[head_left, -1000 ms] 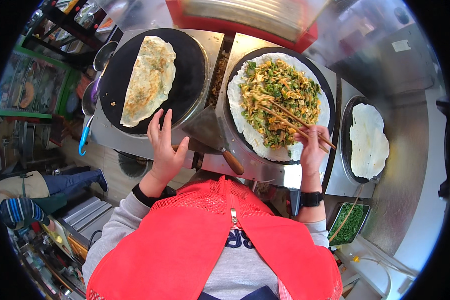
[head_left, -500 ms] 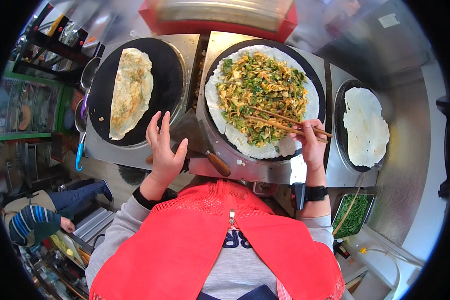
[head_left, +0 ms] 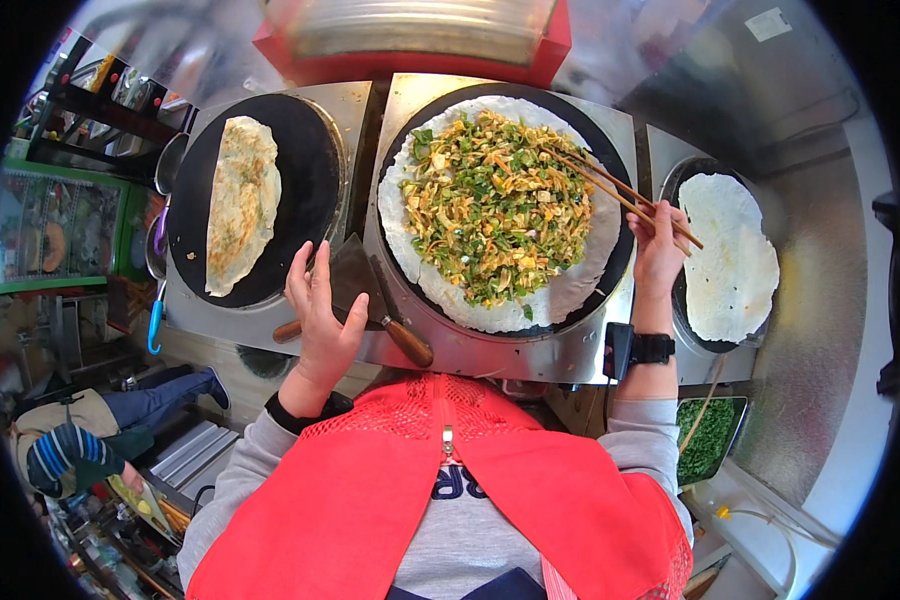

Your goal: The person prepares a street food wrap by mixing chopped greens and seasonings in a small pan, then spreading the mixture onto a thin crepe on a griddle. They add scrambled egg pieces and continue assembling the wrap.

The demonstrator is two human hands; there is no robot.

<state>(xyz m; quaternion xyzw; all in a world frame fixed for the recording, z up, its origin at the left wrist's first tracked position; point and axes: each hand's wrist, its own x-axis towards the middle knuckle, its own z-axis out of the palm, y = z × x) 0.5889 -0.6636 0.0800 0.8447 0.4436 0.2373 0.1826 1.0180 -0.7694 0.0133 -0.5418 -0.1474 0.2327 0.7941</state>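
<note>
A pair of long wooden chopsticks (head_left: 625, 195) is gripped in my right hand (head_left: 660, 250). Their tips touch the upper right part of a vegetable-and-egg filling (head_left: 505, 210). That green and orange mix covers most of a round pale flatbread (head_left: 395, 215) on the middle black griddle (head_left: 618, 262). My left hand (head_left: 322, 310) hovers with spread fingers, holding nothing, between the left and middle griddles. Just beside it, a wide metal scraper (head_left: 353, 272) and a wooden handle (head_left: 407, 341) rest on the steel counter.
A folded, browned flatbread (head_left: 243, 205) lies on the left griddle (head_left: 305, 190). Another plain flatbread (head_left: 727, 258) covers the right griddle. Chopped greens fill a tray (head_left: 705, 440) at lower right. Another person (head_left: 70, 440) is at lower left. Blue-handled pan (head_left: 155, 325) hangs at the left.
My right hand and the chopsticks have moved right and up, their tips shifting from the filling's middle to its upper right edge. The left hand stays spread. The whole view has shifted slightly.
</note>
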